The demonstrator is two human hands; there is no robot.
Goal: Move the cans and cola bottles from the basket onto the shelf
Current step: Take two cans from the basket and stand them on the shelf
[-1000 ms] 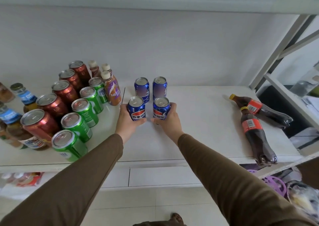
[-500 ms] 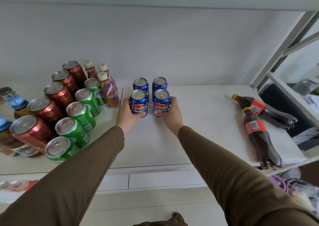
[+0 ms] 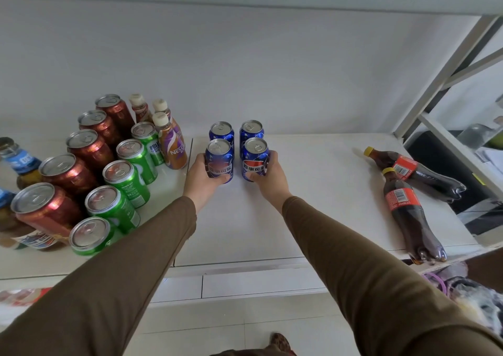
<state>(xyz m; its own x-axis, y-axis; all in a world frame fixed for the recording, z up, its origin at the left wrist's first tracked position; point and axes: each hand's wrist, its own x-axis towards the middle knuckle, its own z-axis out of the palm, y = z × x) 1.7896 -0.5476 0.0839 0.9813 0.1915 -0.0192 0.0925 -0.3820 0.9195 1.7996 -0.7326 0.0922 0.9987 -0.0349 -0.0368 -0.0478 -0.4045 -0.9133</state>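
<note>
You have a blue Pepsi can in each hand, both standing on the white shelf (image 3: 313, 192) at the centre of the frame, directly in front of two more blue cans (image 3: 236, 132) at the back. Set each front can square behind-to-front with its partner so the two short columns stay straight, and keep the narrow gap between the columns even. Make sure both bases sit flat on the shelf before you let go; then open your grip sideways rather than dragging backward, so you do not tip a can or nudge the back pair.

Your left hand (image 3: 202, 179) wraps the left front can (image 3: 219, 159): the thumb lies across the lower label and the fingers curl round the far left side, mostly hidden. Your right hand (image 3: 270, 177) grips the right front can (image 3: 255, 158) the same way, thumb on the lower front and fingers (image 3: 268, 159) curled round its right side. Neither grip looks slack.

Two cola bottles (image 3: 402, 200) lie on their sides at the right of the frame, the nearer one with its base at the shelf's front edge; that one could roll, so stand them upright soon. A corner of what may be the basket (image 3: 438, 279) shows at the lower right, though its contents cannot be made out.
</note>
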